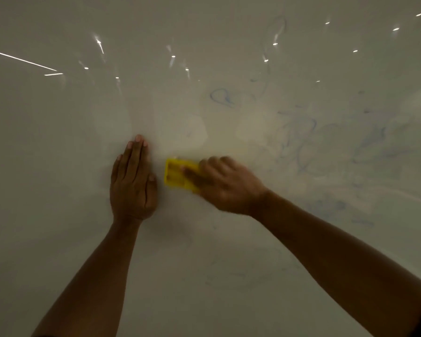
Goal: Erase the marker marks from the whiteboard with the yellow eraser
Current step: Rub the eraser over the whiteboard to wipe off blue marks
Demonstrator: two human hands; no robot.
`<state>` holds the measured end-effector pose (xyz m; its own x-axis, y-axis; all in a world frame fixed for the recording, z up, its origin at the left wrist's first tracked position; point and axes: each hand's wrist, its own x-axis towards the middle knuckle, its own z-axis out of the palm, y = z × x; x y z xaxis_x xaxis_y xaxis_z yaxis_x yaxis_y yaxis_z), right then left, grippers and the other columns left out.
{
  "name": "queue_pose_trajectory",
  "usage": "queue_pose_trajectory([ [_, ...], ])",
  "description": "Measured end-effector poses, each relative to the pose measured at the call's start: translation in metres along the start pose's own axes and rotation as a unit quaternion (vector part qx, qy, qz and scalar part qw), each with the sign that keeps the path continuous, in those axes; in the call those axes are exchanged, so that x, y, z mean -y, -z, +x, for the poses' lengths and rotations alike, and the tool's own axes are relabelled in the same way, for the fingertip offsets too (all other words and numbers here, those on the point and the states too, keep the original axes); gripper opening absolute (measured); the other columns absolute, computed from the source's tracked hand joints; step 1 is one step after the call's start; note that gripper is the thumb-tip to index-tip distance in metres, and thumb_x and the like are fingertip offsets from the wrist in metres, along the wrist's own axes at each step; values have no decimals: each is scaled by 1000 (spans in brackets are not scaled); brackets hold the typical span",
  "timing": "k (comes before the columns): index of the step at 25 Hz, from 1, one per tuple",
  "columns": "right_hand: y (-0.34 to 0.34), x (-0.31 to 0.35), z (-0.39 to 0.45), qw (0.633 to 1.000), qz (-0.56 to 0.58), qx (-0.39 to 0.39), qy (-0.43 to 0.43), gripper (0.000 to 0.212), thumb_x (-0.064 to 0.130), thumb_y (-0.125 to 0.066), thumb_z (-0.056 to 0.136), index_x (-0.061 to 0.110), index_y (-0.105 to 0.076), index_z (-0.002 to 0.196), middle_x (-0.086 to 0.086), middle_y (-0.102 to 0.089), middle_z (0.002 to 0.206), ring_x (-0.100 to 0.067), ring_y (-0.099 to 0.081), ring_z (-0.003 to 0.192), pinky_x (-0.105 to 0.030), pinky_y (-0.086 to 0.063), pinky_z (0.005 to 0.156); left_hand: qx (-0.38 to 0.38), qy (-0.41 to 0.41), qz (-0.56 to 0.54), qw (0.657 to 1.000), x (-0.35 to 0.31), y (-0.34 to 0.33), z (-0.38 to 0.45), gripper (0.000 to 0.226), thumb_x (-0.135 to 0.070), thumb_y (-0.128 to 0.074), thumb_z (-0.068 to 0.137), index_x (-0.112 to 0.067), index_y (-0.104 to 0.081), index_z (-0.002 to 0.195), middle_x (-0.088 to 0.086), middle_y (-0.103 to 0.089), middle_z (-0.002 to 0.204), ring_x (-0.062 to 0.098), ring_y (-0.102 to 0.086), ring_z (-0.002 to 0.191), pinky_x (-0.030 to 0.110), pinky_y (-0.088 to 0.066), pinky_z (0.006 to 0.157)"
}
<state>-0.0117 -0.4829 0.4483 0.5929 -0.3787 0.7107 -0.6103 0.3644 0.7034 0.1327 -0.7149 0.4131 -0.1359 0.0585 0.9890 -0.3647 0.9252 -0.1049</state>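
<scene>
The whiteboard (58, 142) fills the whole view. My right hand (226, 186) presses the yellow eraser (175, 175) against it near the middle and looks blurred. My left hand (131, 181) lies flat on the board just left of the eraser, fingers together and pointing up, holding nothing. Smeared blue marker marks (309, 144) spread over the right half of the board. A blue loop (221, 97) sits above the eraser, and fainter blue traces (241, 276) lie below my right forearm.
Bright reflections of ceiling lights (99, 42) dot the upper part of the glossy board. The left side of the board shows no marker.
</scene>
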Motion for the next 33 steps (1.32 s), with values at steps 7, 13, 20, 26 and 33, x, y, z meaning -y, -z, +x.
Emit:
queue_pose_trajectory([
  [7,-1,-45,63,970,-167,-26,-176,46,34,-61,106,8,-63,144,-19,-71,111,-36,-64,88,-44,-35,75,-27,86,-32,995,-2,1,-4,68,-22,-34,105,7,-39,167,22,-37,176,37,-36,163,36,-17,138],
  [13,-4,-11,32,993,-50,47,101,47,27,-65,103,15,-61,148,-14,-71,126,-33,-67,108,-41,-47,90,-34,80,-22,996,2,0,-6,65,-22,-32,108,8,-41,165,25,-40,174,39,-38,161,55,-32,131],
  [20,-13,21,-11,999,20,25,-3,42,18,-55,104,11,-64,144,-23,-70,125,-39,-57,113,-45,-43,90,-33,86,-19,996,0,0,-7,64,-21,-34,108,7,-42,165,24,-40,174,40,-40,162,55,-33,131],
  [26,-5,3,-21,999,11,41,29,42,25,-55,106,19,-61,148,-17,-70,127,-36,-60,111,-43,-45,88,-42,79,-12,996,2,-2,-8,64,-20,-35,108,7,-42,165,21,-39,175,39,-40,162,50,-30,133],
  [33,-3,51,-33,981,64,82,166,46,27,-66,99,20,-65,144,-9,-71,131,-30,-64,113,-41,-50,94,-39,73,-6,997,3,-2,-10,64,-22,-36,109,7,-42,165,24,-40,174,41,-41,161,54,-34,130],
])
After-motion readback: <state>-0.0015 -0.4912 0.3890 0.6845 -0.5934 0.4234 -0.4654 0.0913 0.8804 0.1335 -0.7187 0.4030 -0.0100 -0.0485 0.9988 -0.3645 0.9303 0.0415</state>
